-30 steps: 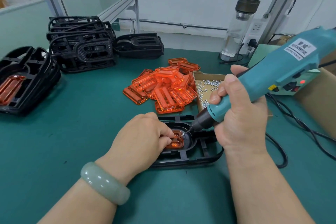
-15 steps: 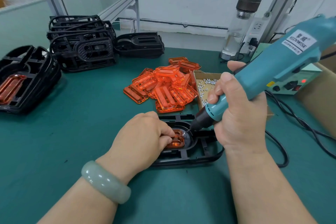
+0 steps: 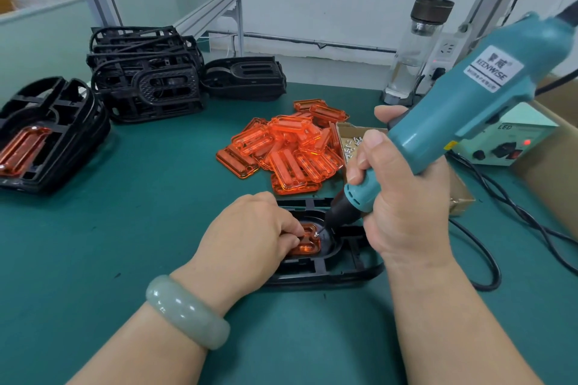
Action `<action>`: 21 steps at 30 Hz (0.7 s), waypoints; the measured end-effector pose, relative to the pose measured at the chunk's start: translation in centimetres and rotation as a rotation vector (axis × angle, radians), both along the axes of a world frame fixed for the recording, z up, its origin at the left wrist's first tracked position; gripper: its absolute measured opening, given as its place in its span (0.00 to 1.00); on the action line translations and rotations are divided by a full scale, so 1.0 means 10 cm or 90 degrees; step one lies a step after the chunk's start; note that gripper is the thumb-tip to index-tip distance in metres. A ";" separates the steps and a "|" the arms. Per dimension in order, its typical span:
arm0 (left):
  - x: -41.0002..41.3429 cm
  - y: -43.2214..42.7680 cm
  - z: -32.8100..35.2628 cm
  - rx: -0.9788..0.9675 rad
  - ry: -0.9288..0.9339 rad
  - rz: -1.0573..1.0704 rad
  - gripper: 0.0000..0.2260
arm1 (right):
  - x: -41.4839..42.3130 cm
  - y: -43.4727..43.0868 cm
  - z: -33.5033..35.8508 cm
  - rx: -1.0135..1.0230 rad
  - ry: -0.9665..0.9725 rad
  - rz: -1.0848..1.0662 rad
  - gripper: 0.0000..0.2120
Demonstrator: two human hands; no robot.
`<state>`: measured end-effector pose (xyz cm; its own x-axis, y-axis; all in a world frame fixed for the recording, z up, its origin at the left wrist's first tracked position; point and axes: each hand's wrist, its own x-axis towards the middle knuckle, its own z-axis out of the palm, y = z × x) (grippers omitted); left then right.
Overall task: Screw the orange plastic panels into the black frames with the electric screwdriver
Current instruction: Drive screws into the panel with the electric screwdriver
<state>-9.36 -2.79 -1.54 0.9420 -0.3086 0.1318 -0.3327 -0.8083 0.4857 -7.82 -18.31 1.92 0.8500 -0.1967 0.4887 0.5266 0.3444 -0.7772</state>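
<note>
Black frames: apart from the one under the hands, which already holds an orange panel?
The top frame of the pile at the far left: an orange panel sits inside it. The frames stacked farther back show no orange.

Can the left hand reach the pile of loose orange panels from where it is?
Probably yes: the pile lies just beyond the black frame with nothing between, though the left hand is pinching the seated orange panel.

Orange panel (image 3: 308, 244) inside flat black frame (image 3: 344, 276)
</note>
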 end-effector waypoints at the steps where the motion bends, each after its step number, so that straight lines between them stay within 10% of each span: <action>1: 0.00 0.00 0.00 0.001 -0.001 0.000 0.08 | 0.00 0.00 0.00 -0.006 -0.005 0.011 0.07; 21: 0.01 -0.01 -0.02 0.030 -0.016 -0.005 0.09 | 0.04 -0.01 0.00 -0.013 -0.014 0.140 0.10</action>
<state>-9.22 -2.86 -1.69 0.9362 -0.3223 0.1403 -0.3506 -0.8272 0.4391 -7.46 -18.44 1.91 0.8603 0.0026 0.5098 0.4577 0.4365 -0.7746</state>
